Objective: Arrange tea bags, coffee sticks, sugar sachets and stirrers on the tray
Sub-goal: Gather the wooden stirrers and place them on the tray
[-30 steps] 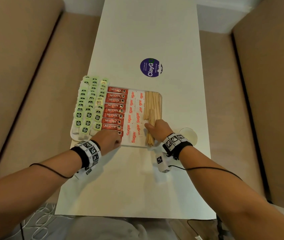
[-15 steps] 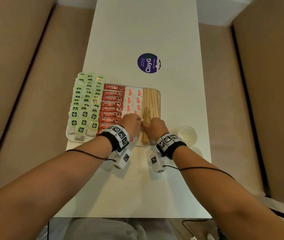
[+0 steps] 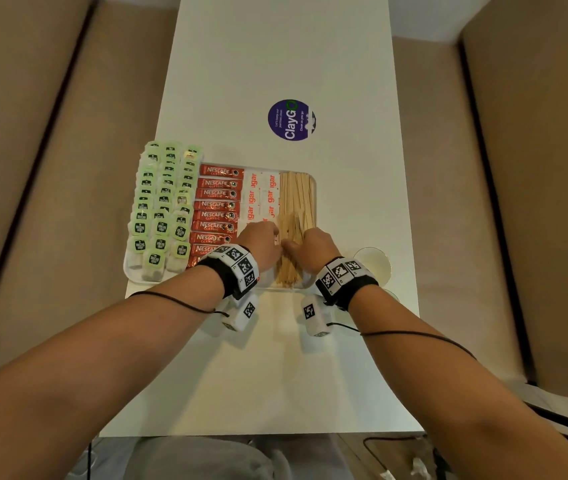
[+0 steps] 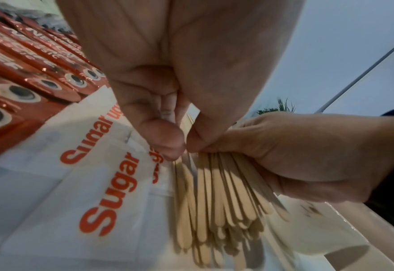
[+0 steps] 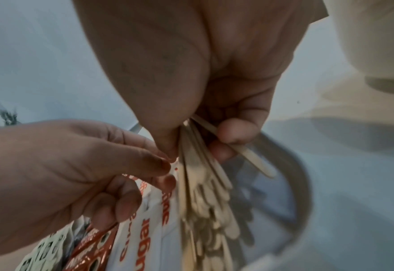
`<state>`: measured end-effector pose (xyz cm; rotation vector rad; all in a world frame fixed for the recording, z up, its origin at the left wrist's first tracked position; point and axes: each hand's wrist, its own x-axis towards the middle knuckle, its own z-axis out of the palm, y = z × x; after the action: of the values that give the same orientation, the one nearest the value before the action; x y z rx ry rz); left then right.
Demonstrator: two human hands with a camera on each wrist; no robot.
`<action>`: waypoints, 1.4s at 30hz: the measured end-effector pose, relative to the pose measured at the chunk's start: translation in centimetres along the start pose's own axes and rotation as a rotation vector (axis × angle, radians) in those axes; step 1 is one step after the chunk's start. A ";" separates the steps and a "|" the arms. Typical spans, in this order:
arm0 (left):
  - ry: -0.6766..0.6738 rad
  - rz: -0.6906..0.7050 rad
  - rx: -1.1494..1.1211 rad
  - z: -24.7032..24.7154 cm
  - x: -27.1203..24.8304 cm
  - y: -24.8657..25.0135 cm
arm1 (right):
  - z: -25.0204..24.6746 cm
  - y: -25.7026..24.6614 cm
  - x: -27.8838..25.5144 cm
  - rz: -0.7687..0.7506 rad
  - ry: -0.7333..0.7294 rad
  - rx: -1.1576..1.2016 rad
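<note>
White tray (image 3: 130, 271) on table (image 3: 275, 375) holds four columns: green tea bags (image 3: 163, 202) leftmost, red coffee sticks (image 3: 218, 204), sugar sachets (image 3: 261, 192), wooden stirrers (image 3: 298, 199) rightmost. Right hand (image 3: 315, 245) grips near part of stirrer bundle, thumb and fingers curled round it. Left hand (image 3: 261, 242) fingers curled, tips touching right thumb beside stirrers; actual hold unclear. Near sachets hidden under hands. Paper cup (image 3: 374, 263) right of tray, partly covered by wrist. Purple round sticker (image 3: 291, 120) on table beyond tray. Beige seating either side.

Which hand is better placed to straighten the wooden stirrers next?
Right, probably. The right hand already grips the wooden stirrers, while the left hand sits over the sugar sachets beside them.
</note>
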<state>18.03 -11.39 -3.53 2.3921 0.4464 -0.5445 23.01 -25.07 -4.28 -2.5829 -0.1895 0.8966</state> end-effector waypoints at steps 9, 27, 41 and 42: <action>-0.023 0.076 0.007 0.2 -0.3 0.6 | -0.9 0.5 -0.4 0.064 0.034 0.048; -0.052 0.102 -0.027 0.9 -0.5 1.1 | -0.2 0.9 -1.6 0.108 0.136 0.078; -0.104 0.123 0.049 1.0 -1.2 0.9 | 0.2 2.1 -3.1 0.000 0.150 -0.113; -0.102 0.114 0.038 1.0 -1.2 1.0 | 0.2 2.3 -3.1 -0.016 0.146 -0.116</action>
<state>17.16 -12.97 -3.14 2.3958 0.2559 -0.6256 20.43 -27.85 -3.61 -2.7373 -0.2265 0.7068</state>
